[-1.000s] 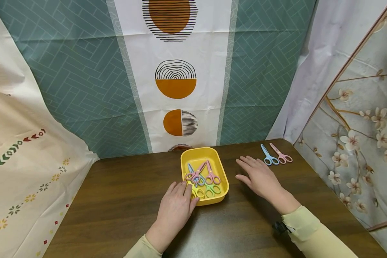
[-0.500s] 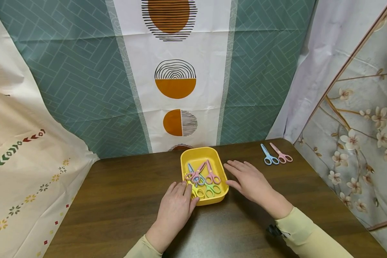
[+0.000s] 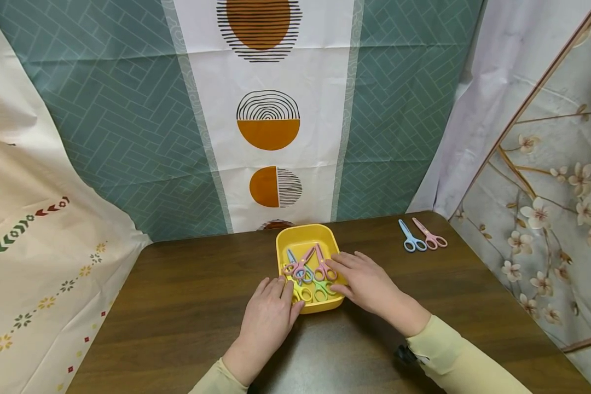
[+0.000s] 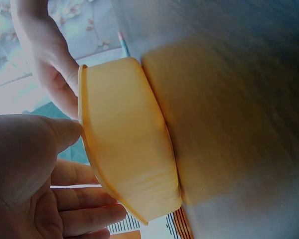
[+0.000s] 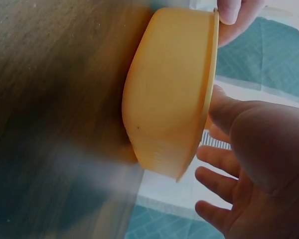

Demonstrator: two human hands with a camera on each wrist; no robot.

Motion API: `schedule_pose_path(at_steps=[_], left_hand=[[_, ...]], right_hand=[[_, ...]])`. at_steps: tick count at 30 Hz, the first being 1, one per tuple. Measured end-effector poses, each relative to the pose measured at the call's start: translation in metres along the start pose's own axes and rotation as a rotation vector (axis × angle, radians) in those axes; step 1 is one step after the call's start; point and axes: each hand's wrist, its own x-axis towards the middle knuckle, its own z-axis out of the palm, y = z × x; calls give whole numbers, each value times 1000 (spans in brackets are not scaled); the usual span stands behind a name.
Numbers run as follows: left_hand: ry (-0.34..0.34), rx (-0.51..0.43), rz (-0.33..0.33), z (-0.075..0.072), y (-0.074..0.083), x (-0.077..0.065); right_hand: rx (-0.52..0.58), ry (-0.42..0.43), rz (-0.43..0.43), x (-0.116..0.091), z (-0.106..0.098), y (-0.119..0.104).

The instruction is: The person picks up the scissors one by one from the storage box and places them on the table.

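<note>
A yellow plastic tray (image 3: 301,234) stands on the table with several small scissors in it: two pink pairs, one of them the pink scissors (image 3: 319,255), plus blue scissors (image 3: 291,256), green scissors (image 3: 320,285) and yellow scissors (image 3: 295,289). My left hand (image 3: 268,314) rests at the tray's near left corner; in the left wrist view its thumb (image 4: 67,133) touches the rim and the fingers extend loosely along it. Over the right rim lies my right hand (image 3: 366,282), fingers extended. Its thumb (image 5: 223,107) meets the rim in the right wrist view. Neither hand grips any scissors.
At the table's far right corner lie blue scissors (image 3: 407,235) and pink scissors (image 3: 426,232), side by side. The dark wooden table (image 3: 187,306) is bordered by a patterned curtain (image 3: 394,109) behind and a floral cloth (image 3: 537,219) on the right.
My right hand has moved left, from the table between the tray and the far scissors to the tray's right rim. The left hand, tray and scissors have stayed put.
</note>
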Motion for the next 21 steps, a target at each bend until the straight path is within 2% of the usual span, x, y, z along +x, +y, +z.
schedule_pose_path(at_steps=[10, 21], left_hand=[[-15, 3, -4, -2, 0, 0], [13, 11, 5, -1, 0, 1]], right_hand=[[-47, -52, -37, 11, 3, -6], [-90, -138, -20, 28, 5, -17]])
